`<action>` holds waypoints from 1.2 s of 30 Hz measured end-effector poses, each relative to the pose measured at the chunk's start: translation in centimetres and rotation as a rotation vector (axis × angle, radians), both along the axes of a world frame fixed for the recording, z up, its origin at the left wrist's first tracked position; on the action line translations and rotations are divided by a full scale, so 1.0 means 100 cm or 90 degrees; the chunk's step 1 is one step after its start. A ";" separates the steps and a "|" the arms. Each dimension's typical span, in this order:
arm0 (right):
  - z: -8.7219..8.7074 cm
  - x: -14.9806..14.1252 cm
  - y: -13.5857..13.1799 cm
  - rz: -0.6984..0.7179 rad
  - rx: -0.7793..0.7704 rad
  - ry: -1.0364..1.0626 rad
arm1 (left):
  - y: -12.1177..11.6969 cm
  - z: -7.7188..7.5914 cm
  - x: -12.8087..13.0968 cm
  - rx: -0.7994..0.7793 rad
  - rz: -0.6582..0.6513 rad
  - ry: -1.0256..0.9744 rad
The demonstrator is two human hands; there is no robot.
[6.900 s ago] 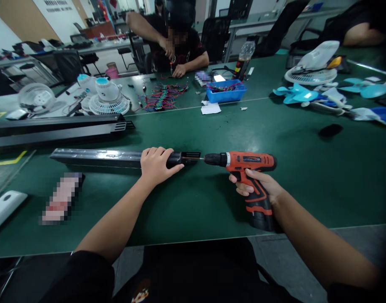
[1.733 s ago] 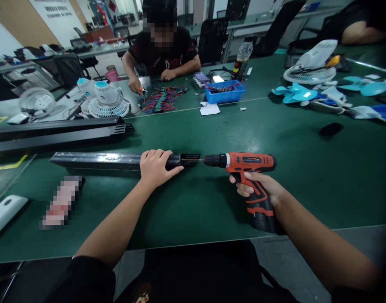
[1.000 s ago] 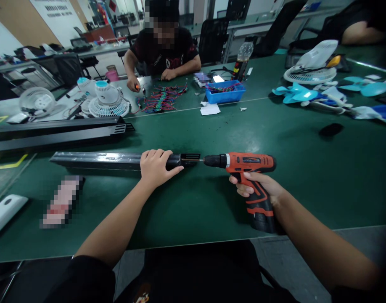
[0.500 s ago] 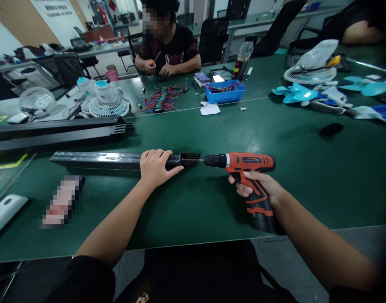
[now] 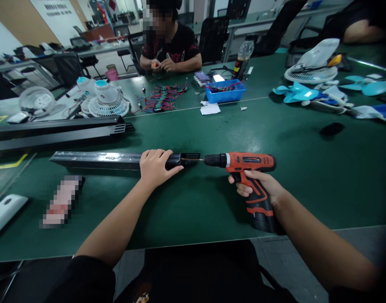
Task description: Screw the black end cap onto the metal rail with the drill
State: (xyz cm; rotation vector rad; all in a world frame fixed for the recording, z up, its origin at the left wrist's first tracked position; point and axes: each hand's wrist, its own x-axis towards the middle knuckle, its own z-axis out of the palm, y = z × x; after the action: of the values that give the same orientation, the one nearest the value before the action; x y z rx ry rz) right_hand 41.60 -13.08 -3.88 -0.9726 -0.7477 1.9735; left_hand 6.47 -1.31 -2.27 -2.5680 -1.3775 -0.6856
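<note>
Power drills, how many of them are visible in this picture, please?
1: an orange and black drill in the person's right hand, pointing at the black bar under the left hand. Clutter could hide others.

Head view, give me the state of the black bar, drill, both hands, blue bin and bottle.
Black bar: lying flat.
Drill: aimed at the black bar's slotted end; running or not, cannot tell.
Left hand: closed over the black bar.
Right hand: wrapped around the drill's grip.
Blue bin: open on top, wires inside.
Bottle: upright, partly full.
</note>
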 end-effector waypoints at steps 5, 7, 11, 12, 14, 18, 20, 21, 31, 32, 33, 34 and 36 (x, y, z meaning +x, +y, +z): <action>0.001 0.001 0.000 0.024 -0.010 0.014 | 0.000 0.000 0.000 0.005 -0.003 -0.001; 0.001 0.001 0.000 0.026 -0.011 0.016 | -0.001 0.001 0.000 0.000 0.000 0.001; -0.002 0.000 -0.001 -0.016 0.002 0.023 | 0.000 0.001 0.000 0.004 -0.001 0.005; -0.003 -0.001 -0.001 -0.030 0.005 0.027 | 0.000 0.001 0.000 0.007 -0.001 0.005; -0.003 -0.002 -0.001 -0.054 0.004 0.036 | 0.000 0.000 0.000 0.014 -0.001 0.006; -0.003 -0.004 0.000 -0.076 -0.007 0.038 | 0.000 0.000 0.000 0.023 0.000 0.010; -0.004 -0.003 0.001 -0.073 -0.007 0.030 | 0.000 0.000 0.000 0.025 0.000 0.010; -0.004 -0.003 0.001 -0.072 -0.005 0.025 | 0.000 0.000 0.000 0.025 0.000 0.010; -0.003 -0.002 0.001 -0.067 -0.032 -0.050 | 0.000 -0.001 0.000 0.025 0.005 0.009; -0.002 -0.003 0.001 -0.068 -0.031 -0.050 | 0.000 -0.001 0.000 0.025 0.007 0.010; -0.002 -0.003 0.001 -0.069 -0.029 -0.049 | 0.000 -0.001 0.000 0.025 0.008 0.011; -0.001 -0.003 0.001 -0.070 -0.027 -0.048 | 0.000 -0.001 0.000 0.026 0.008 0.012; 0.000 -0.004 0.001 -0.073 -0.024 -0.046 | 0.000 -0.001 0.000 0.029 0.007 0.014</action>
State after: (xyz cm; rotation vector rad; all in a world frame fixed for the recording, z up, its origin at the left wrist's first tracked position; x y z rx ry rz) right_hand 41.17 -12.96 -3.90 -1.0900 -0.6824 1.8675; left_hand 6.49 -1.31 -2.37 -2.5231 -1.3534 -0.6765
